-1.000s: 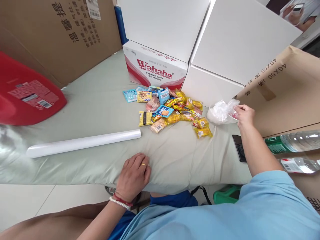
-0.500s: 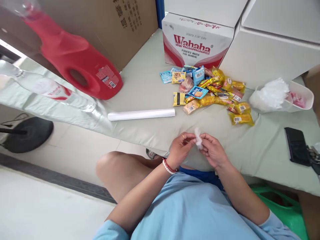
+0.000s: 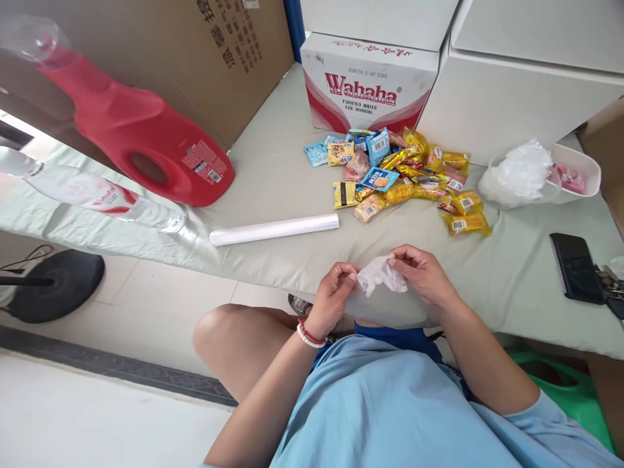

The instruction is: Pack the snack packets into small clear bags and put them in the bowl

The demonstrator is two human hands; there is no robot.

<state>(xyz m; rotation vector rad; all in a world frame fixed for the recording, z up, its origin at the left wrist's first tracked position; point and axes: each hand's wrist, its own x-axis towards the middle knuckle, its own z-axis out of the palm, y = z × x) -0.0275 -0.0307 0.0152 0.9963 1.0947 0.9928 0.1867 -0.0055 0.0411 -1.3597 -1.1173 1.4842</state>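
A white tub (image 3: 593, 171) at far right holds pink pieces (image 3: 569, 179), perhaps wrapped. Near centre, my left hand (image 3: 333, 298) and right hand (image 3: 425, 275) pinch crumpled white film (image 3: 381, 275) between closed fingertips.

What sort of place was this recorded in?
Probably a storage corner in a home or small shop: a Wahaha purified water carton, a brown cardboard box and a heap of wrapped snacks on or by a cloth-covered surface.

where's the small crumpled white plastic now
In the head view, just right of centre, the white plastic is held between the left hand and the right hand, on the near side of the snack packets.
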